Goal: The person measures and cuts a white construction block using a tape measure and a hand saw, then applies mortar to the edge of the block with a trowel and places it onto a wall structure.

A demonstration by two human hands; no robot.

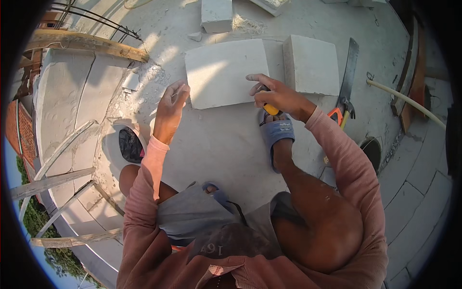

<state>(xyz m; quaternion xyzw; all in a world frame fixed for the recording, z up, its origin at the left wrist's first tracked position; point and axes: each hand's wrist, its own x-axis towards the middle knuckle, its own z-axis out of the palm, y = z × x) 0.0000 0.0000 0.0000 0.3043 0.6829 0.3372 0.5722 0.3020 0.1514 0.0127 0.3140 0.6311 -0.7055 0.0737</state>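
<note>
A large pale block [228, 72] lies on the dusty floor in front of me, part in sun and part in shade. By its left edge, my left hand [172, 103] is closed, thumb against curled fingers; whatever is in them, if anything, is hidden. My right hand [279, 96] is over the block's near right corner, its index finger stretched out across the top. Its other fingers wrap round a small yellow-and-black tool [271, 109], mostly covered by the hand. Just below that tool is my right foot in a blue sandal [280, 130].
Another block [313, 65] stands to the right, and one [216, 15] lies farther off. A handsaw [350, 70] and a claw hammer [347, 113] lie at the right, near a hose [409, 98] and dark bucket [371, 151]. At left is a white bucket [113, 144] holding black plastic.
</note>
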